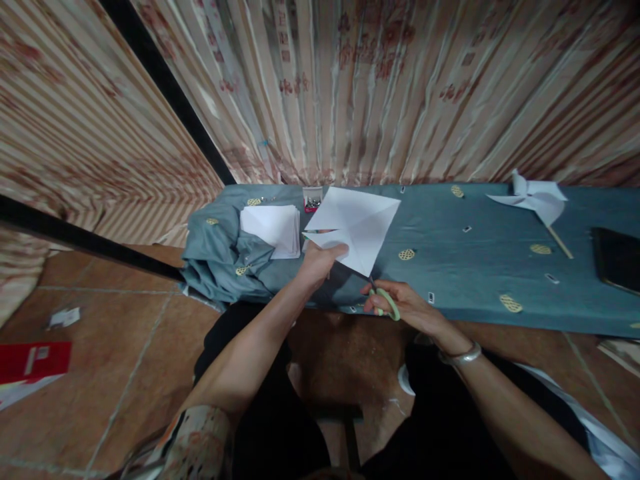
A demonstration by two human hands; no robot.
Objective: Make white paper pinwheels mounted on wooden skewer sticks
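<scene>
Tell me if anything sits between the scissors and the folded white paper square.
Nothing visible does. The scissors in the right hand already reach the paper square's lower corner, which the left hand holds up.

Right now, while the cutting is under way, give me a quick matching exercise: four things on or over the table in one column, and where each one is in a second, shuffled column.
Things:
1. creased paper square
2. scissors
3. paper stack
4. pinwheel

Places:
A. lying on the cloth at the far right of the table
B. held up by the left hand
C. lying on the cloth, left of the left hand
D. gripped in the right hand, at the sheet's lower corner

Pairs: 1-B, 2-D, 3-C, 4-A
</scene>
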